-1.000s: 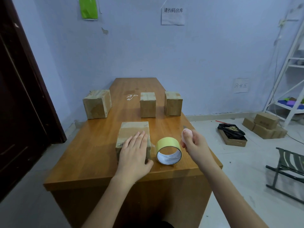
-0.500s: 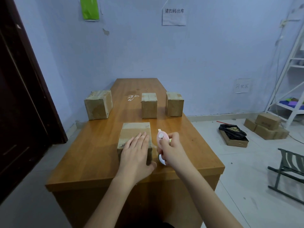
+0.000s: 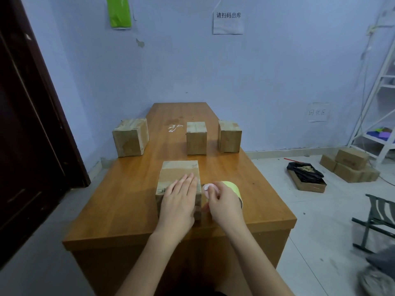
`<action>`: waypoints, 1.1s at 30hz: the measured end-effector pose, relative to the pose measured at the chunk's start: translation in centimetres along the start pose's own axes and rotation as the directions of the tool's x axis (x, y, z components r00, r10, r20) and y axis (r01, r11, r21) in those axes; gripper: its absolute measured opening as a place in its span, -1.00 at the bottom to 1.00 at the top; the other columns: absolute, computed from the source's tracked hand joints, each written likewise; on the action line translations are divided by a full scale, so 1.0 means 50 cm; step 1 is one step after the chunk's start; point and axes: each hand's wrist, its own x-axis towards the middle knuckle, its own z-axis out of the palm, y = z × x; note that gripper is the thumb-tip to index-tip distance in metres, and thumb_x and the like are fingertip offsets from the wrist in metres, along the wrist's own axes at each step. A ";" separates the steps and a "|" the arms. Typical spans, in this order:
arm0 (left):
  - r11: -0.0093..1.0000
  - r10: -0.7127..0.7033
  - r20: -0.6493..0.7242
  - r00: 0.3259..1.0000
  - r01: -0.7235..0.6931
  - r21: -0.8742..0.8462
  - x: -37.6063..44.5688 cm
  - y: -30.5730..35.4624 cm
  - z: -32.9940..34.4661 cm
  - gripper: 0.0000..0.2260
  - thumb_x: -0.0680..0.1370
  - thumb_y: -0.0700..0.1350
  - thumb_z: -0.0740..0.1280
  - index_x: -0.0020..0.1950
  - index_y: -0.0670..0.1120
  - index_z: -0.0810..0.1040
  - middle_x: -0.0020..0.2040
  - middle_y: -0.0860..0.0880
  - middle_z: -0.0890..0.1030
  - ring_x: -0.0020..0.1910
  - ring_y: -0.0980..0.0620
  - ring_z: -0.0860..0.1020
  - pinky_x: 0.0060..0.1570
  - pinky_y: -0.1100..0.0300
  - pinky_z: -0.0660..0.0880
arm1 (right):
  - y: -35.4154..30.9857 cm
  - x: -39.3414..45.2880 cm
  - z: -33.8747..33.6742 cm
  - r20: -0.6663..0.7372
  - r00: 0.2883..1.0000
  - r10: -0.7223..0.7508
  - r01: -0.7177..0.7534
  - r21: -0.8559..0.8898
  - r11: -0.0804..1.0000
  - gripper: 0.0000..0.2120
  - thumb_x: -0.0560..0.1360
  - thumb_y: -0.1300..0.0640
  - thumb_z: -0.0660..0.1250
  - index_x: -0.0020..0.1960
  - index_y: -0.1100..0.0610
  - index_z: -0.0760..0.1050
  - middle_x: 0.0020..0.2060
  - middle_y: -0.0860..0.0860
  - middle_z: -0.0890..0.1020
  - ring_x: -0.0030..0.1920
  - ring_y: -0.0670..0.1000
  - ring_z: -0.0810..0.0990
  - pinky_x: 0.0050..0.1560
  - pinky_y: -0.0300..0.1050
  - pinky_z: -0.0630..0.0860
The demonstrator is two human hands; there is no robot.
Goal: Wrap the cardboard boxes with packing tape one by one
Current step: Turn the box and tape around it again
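A cardboard box stands near the front of the wooden table. My left hand lies flat on its top with straight fingers. Just right of the box, my right hand grips a small pink-white cutter, held close to the box's right side. The yellow-green roll of packing tape stands on the table behind my right hand, mostly hidden by it. Three more boxes stand farther back: a large one at the left, one in the middle and one at the right.
A dark door is at the left. On the floor to the right lie an open box with a black bag, several stacked boxes, a white ladder shelf and a folding stool.
My right hand has moved left with the cutter, from right of the tape roll to the box's right side, and now covers most of the roll. My left hand has stayed on the box.
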 end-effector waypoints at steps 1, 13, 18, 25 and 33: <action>1.000 -0.003 0.002 1.000 0.003 -0.002 0.001 0.000 0.001 -0.35 0.58 -0.01 0.26 0.54 0.00 -0.05 0.55 0.04 -0.02 0.51 0.09 -0.07 0.34 0.20 -0.30 | 0.000 0.002 0.002 0.002 1.000 0.010 -0.010 0.001 1.000 -0.74 0.62 0.09 0.08 0.13 0.11 0.52 -0.15 0.00 0.62 -0.15 0.01 0.62 -0.07 0.01 0.59; 1.000 0.016 0.039 0.999 -0.015 -0.010 0.000 -0.004 -0.001 -0.28 0.54 -0.07 0.31 0.54 -0.03 -0.09 0.55 0.02 -0.03 0.51 0.06 -0.07 0.35 0.20 -0.29 | 0.008 0.023 0.011 0.052 0.997 0.057 -0.061 0.059 0.996 -0.69 0.62 0.11 0.11 0.27 0.14 0.48 0.02 0.06 0.63 -0.04 0.01 0.60 0.02 -0.06 0.58; 1.000 0.020 0.036 0.999 -0.020 -0.002 -0.001 -0.003 -0.002 -0.27 0.54 -0.06 0.31 0.54 -0.03 -0.10 0.55 0.02 -0.05 0.52 0.06 -0.08 0.36 0.19 -0.28 | 0.013 0.034 0.008 0.133 0.986 0.101 -0.117 0.121 0.986 -0.68 0.60 0.12 0.11 0.30 0.12 0.47 -0.02 0.09 0.64 -0.04 0.03 0.59 -0.06 -0.12 0.51; 1.000 0.010 0.009 1.000 -0.010 -0.012 -0.001 0.000 -0.004 -0.35 0.58 -0.03 0.23 0.54 -0.02 -0.09 0.55 0.03 -0.04 0.52 0.06 -0.08 0.38 0.19 -0.25 | 0.016 0.038 0.002 0.232 0.956 0.182 -0.237 0.236 0.942 -0.67 0.60 0.12 0.13 0.32 0.10 0.46 -0.04 0.07 0.61 -0.14 0.04 0.56 -0.27 -0.14 0.49; 1.000 -0.004 0.003 1.000 0.004 -0.011 0.000 0.001 0.000 -0.36 0.58 -0.02 0.24 0.54 -0.04 -0.05 0.55 0.02 0.00 0.52 0.06 -0.06 0.35 0.19 -0.28 | 0.018 0.024 -0.011 0.279 0.940 0.196 -0.273 0.272 0.923 -0.69 0.61 0.11 0.12 0.29 0.08 0.49 -0.27 -0.01 0.56 -0.34 -0.06 0.52 -0.52 -0.29 0.38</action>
